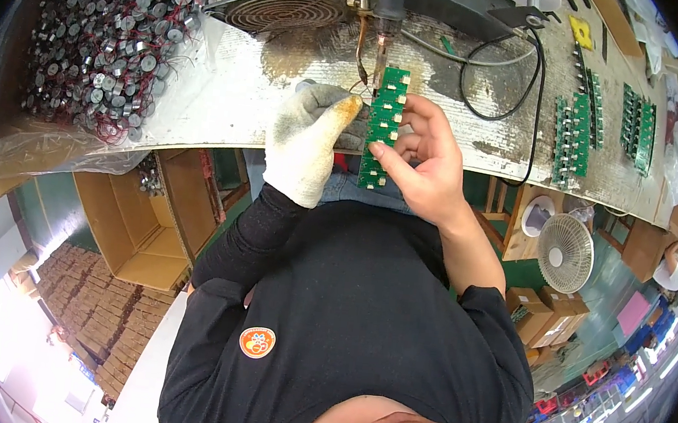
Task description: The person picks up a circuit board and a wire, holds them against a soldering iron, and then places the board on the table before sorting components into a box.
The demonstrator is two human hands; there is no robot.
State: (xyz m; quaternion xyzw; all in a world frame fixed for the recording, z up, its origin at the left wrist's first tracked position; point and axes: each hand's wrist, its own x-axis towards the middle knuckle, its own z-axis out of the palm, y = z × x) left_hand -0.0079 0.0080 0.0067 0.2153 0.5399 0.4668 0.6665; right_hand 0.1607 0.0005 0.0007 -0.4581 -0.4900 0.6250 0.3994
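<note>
My bare right hand (427, 159) grips a long green circuit board (385, 121) by its right side, thumb on top and fingers behind. Small white connectors run along the board, which stands lengthwise in front of me. On my left hand (310, 130) is a whitish glove with a stained thumb; its thumb and fingers are pinched together beside the board's left edge. What they pinch is too small to tell, though a thin wire-like loop shows just above the fingertips. The upright soldering tool (381, 55) comes down from above, its tip close to the board's upper left edge.
Many small round motors (113, 39) with red wires are heaped at the left. A coiled fan guard (285, 12) sits at the back. More green boards (571, 137) lie at the right, near a black cable (539, 92). A cardboard box (135, 227) stands below the table's left side.
</note>
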